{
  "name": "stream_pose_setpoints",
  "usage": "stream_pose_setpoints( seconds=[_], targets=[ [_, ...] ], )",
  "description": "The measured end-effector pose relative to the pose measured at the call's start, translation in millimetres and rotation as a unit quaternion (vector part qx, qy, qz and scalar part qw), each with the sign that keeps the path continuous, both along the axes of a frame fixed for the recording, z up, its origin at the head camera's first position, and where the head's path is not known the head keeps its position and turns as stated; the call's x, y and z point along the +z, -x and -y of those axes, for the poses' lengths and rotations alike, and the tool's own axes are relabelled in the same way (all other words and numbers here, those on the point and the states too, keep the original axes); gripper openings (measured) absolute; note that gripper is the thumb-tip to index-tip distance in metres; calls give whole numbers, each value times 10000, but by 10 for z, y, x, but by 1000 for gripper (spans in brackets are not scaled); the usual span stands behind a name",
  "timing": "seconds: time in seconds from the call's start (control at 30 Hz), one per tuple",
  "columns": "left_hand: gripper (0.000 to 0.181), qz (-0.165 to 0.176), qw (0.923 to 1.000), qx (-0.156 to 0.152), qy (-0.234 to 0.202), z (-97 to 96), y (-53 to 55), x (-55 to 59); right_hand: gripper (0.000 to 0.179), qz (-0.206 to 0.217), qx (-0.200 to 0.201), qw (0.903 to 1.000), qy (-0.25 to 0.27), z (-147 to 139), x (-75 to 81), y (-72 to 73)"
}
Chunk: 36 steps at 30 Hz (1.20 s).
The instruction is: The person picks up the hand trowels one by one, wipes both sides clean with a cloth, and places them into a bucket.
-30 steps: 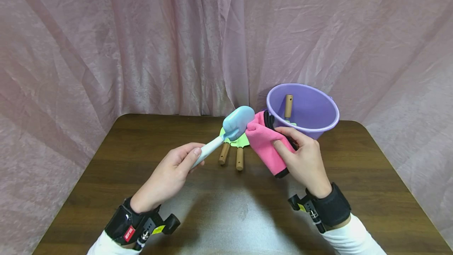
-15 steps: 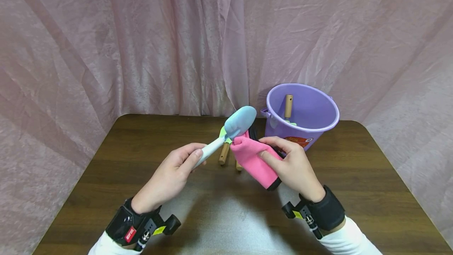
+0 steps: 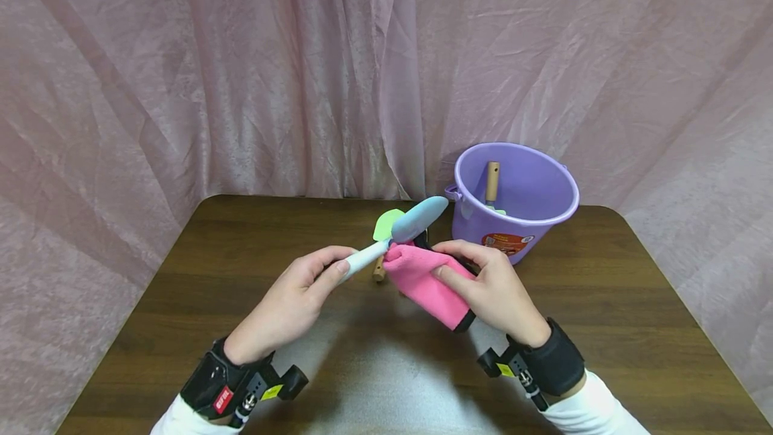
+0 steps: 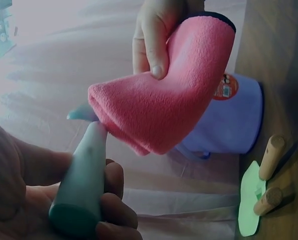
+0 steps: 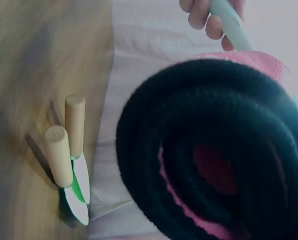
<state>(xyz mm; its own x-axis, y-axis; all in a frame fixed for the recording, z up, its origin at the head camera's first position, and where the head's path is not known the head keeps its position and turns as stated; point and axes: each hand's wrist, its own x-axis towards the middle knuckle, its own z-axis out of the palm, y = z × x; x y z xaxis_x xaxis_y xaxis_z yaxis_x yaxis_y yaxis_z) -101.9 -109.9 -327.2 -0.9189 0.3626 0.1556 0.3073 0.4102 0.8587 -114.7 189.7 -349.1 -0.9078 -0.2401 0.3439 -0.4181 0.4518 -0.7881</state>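
My left hand (image 3: 296,294) grips the pale handle of a light blue toy shovel (image 3: 419,219), its scoop raised toward the right. A folded pink cloth with black edging (image 3: 425,284) is pinched between the thumb and fingers of my right hand (image 3: 492,287). The cloth touches the shovel where handle meets scoop. In the left wrist view the cloth (image 4: 159,105) hides most of the scoop. Seen from the right wrist, the cloth's rolled black edge (image 5: 154,100) fills much of the picture.
Behind my right hand stands a purple bucket (image 3: 471,230), with a wooden-handled tool (image 3: 492,181) inside. Two green tools with wooden handles (image 5: 74,125) lie on the brown table (image 3: 241,233), partly hidden in the head view. A pink curtain (image 3: 302,86) hangs behind.
My right hand has brought the cloth leftward and down from beside the bucket to the shovel's neck. The shovel has turned, its scoop now lower and more edge-on. My left hand has barely moved.
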Motion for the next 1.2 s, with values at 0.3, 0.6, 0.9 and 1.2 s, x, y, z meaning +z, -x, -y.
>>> stream_pose_setpoints(
  seconds=[0.3, 0.6, 0.9, 1.2],
  targets=[
    [27, -279, 9994, 40, 178, 71, 2, 16, 23, -150, -240, 9996, -98, -74, 34, 24],
    [27, -576, 9972, 172, 450, 136, 24, 40, 23, -38, -406, 9992, -58, -138, 95, 15],
    [25, -745, 9942, 371, 683, 199, 49, 50, 25, -268, -452, 9986, 18, -176, 142, 14],
    [24, -697, 9927, 468, 865, 289, 53, 91, 25, -442, -582, 9973, -75, -126, 347, -77]
  ],
)
